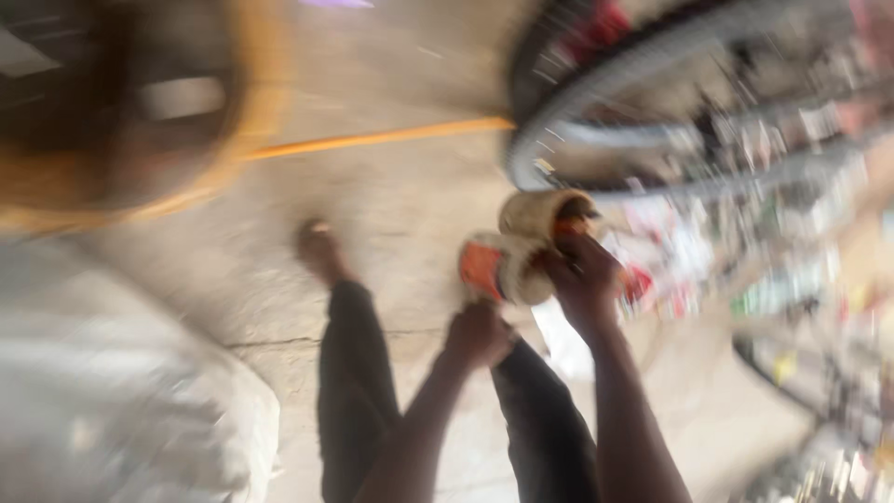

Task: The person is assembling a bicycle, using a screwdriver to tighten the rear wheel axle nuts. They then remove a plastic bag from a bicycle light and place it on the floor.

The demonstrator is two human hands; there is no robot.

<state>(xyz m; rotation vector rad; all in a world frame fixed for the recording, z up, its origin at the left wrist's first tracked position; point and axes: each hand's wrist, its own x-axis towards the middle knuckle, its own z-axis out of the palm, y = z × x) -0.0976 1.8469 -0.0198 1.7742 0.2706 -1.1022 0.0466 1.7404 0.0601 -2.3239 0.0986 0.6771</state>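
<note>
Head view was super smeared with motion blur, so take the fine detail loosely. Your right hand (585, 277) was up at the middle of the shot, fingers curled and clamped on a tan, roughly cylindrical roll (540, 212) with a soft, papery or fibrous-looking skin and a bit of orange showing at its end. Just below and left of it sat a second pale bundle with an orange-red flat face (483, 270), touching or nearly touching the first one; I couldn't tell if they were two pieces or one thing. Your left hand (477, 333) was right under that orange part, closed like a fist, but the blur hid whether it really gripped it. So the hands were close together, both at the bundle, held in the air over the floor between your knees and the wheel. The long axis of the whole lump ran diagonally, lower left to upper right, with the tan end pointing up toward the bicycle wheel (652, 102), which had a shiny metal rim, thin spokes and a dark tyre. Your legs in dark trousers (352, 373) stretched out over a rough, cracked concrete floor (400, 205), bare foot (317, 248) forward. A white cloth-like mass (112, 391) filled the lower left, and a yellow-orange curved rim (251, 93) the upper left.
</note>
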